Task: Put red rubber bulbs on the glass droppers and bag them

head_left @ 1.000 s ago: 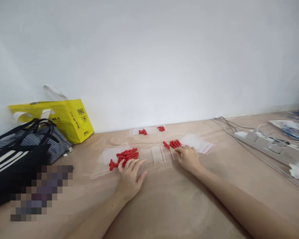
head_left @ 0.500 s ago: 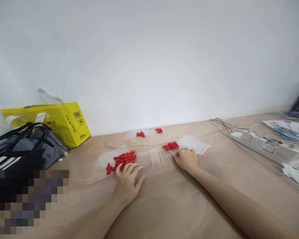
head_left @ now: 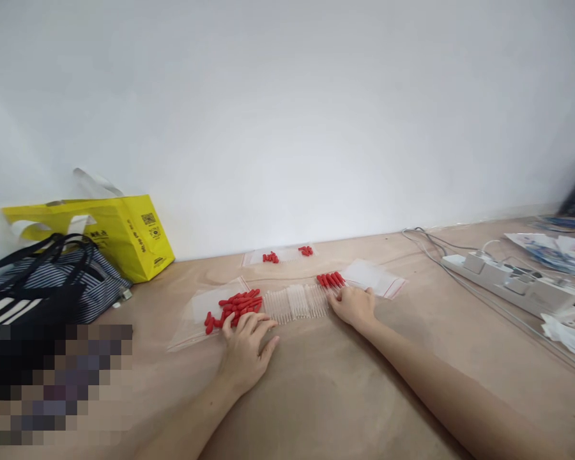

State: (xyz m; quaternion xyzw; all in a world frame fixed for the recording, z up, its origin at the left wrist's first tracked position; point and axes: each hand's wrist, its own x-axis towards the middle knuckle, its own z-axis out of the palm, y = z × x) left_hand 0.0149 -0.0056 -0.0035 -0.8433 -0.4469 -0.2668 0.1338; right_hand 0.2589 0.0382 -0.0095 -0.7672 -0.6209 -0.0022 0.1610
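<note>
A row of thin clear sticks (head_left: 294, 303) lies side by side on the table. At its right end, several sticks with red tips (head_left: 330, 280) point away from me. My right hand (head_left: 352, 306) is closed around the lower part of these red-tipped sticks. On the left, a pile of red pieces (head_left: 239, 303) rests on a clear plastic bag (head_left: 191, 319). My left hand (head_left: 249, 348) lies with fingers spread at the near edge of that pile, beside the row. Another clear bag (head_left: 364, 273) lies behind my right hand.
Near the wall is a clear bag (head_left: 287, 254) with two small red groups. A yellow bag (head_left: 134, 239) and a dark striped bag (head_left: 100, 281) stand at the left. A white power strip (head_left: 512, 281) with cables and a crumpled white wrapper (head_left: 568, 333) are at the right.
My right hand has shifted slightly left. The red-tipped sticks near it now stand straighter and closer together. My left hand has hardly moved.
</note>
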